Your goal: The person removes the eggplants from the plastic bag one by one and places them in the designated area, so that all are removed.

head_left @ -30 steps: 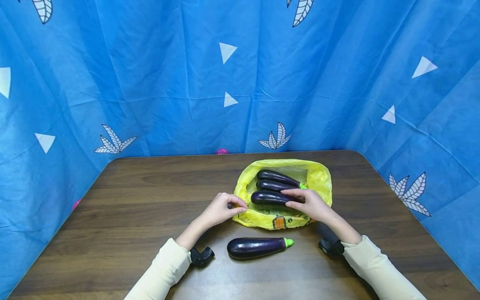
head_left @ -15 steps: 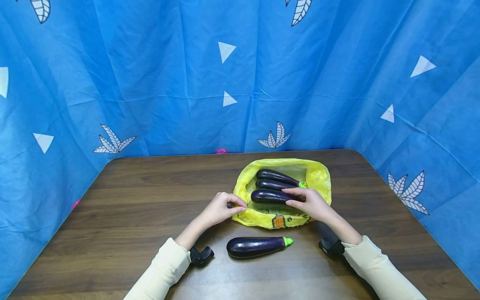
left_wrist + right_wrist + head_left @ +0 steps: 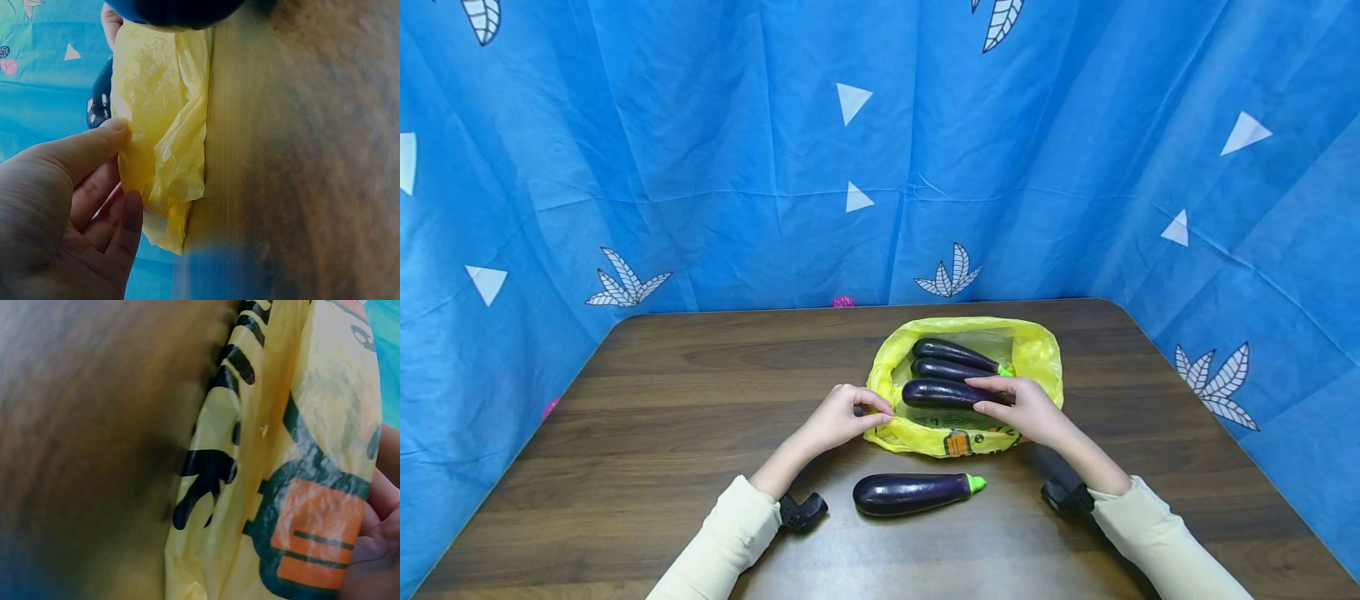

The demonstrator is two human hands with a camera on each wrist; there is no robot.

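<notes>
A bag on the table, with a curtain behind.
The bag sits right of the table's middle, toward the far edge. In it, the rear eggplant, the middle eggplant and the near eggplant lie crosswise, one before another. The loose eggplant lies on the table in front of the bag, apart from it, stem to the right. The left hand is at the bag's left rim; the right hand lies over its right side, at the near eggplant's right end.
</notes>
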